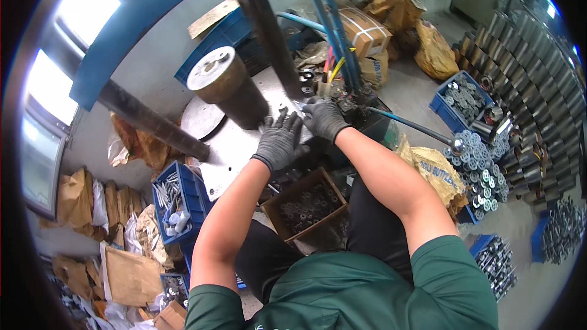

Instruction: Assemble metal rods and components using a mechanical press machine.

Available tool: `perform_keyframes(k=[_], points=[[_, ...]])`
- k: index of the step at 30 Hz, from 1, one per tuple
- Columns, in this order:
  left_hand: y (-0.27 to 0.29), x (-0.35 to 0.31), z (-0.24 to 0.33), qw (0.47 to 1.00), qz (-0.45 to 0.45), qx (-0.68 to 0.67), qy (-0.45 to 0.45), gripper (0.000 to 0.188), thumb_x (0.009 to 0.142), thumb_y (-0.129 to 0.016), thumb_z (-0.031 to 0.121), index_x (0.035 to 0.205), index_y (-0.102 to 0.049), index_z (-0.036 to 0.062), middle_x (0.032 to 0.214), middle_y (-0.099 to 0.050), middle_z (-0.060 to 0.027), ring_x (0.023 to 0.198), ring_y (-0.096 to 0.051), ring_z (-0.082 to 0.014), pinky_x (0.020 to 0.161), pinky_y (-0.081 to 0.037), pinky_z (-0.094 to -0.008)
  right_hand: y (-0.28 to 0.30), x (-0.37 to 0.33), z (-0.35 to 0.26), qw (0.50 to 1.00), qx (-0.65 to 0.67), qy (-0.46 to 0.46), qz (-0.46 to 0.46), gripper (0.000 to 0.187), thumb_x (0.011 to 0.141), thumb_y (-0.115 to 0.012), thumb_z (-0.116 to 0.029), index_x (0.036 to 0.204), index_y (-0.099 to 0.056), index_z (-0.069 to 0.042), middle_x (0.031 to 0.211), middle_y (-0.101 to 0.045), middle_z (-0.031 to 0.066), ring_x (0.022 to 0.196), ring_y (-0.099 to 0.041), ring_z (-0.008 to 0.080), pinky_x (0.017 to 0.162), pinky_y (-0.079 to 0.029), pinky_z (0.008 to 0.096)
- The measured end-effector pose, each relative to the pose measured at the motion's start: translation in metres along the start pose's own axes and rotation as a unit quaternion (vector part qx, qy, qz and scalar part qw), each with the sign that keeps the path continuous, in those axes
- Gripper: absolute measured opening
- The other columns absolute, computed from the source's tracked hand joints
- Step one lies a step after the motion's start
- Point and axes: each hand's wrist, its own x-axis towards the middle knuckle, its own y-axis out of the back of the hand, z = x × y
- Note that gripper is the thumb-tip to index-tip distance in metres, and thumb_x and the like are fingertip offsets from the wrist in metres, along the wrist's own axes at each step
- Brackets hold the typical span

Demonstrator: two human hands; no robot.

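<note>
My left hand (279, 142), in a grey glove, rests on the metal press plate (227, 165) with its fingers stretched forward and apart. Close to its fingertips stands a dark, heavy cylinder (241, 101) with a pale, flat top. My right hand (326, 118), gloved too, is beside it at the plate's right side, fingers curled together near the foot of a dark steel column (269, 30). A small, shiny bit shows at its fingertips, too small to name. Just beyond sit several small dark metal rings (307, 79).
A box of small metal rings (306, 205) stands between my knees. A long lever with a ball end (457, 145) reaches out right. Blue crates hold metal rods (170, 192) at left and round parts (463, 101) at right. Stacked metal tubes (513, 67) line the right.
</note>
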Motion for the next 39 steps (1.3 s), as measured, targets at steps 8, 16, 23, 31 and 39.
perform_keyframes(k=[8,16,23,31,39], points=[[-0.024,-0.016,-0.031,0.989,0.137,0.014,0.048,0.063,0.091,-0.060,0.043,0.140,-0.051,0.0035,0.145,-0.049,-0.0211,0.140,-0.039,-0.0386,0.114,-0.027,-0.0585,-0.005,0.006,0.023,0.979,0.190,0.010,0.079,0.030,0.074,-0.067,-0.007,0.103,-0.073,-0.003,0.102,-0.070,0.0198,0.102,-0.066,0.0368,0.092,-0.053,0.0435],[-0.072,-0.085,-0.076,0.915,0.294,-0.184,0.207,0.039,0.094,-0.061,0.019,0.128,-0.059,-0.0008,0.117,-0.059,-0.0195,0.108,-0.058,-0.0353,0.099,-0.045,-0.0457,0.085,-0.086,0.078,0.952,0.307,-0.006,-0.018,0.032,0.074,-0.059,0.007,0.102,-0.071,-0.002,0.096,-0.073,0.0150,0.092,-0.070,0.0288,0.083,-0.055,0.0371],[-0.104,-0.086,-0.105,0.865,0.314,-0.263,0.291,0.028,0.100,-0.053,0.007,0.126,-0.062,0.0011,0.114,-0.067,-0.0145,0.105,-0.062,-0.0244,0.097,-0.048,-0.0346,0.176,-0.309,0.142,0.949,0.233,-0.177,-0.120,0.022,0.077,-0.057,0.002,0.095,-0.071,-0.001,0.087,-0.072,0.0144,0.080,-0.071,0.0249,0.073,-0.057,0.0348],[-0.086,-0.088,-0.083,0.811,0.300,-0.327,0.380,0.027,0.102,-0.054,0.020,0.121,-0.064,0.0035,0.095,-0.065,-0.0082,0.079,-0.057,-0.0197,0.080,-0.050,-0.0345,0.128,-0.528,0.179,0.822,0.037,-0.430,-0.371,0.031,0.080,-0.056,-0.017,0.101,-0.074,-0.003,0.094,-0.073,0.0234,0.089,-0.072,0.0358,0.083,-0.056,0.0420],[-0.125,-0.055,-0.079,0.836,0.295,-0.337,0.317,0.035,0.102,-0.055,0.028,0.122,-0.063,0.0007,0.109,-0.071,-0.0163,0.096,-0.067,-0.0294,0.088,-0.051,-0.0371,-0.031,-0.603,0.203,0.916,-0.043,-0.335,-0.217,0.037,0.093,-0.054,-0.022,0.127,-0.066,-0.012,0.125,-0.068,0.0168,0.115,-0.063,0.0301,0.100,-0.048,0.0378]])
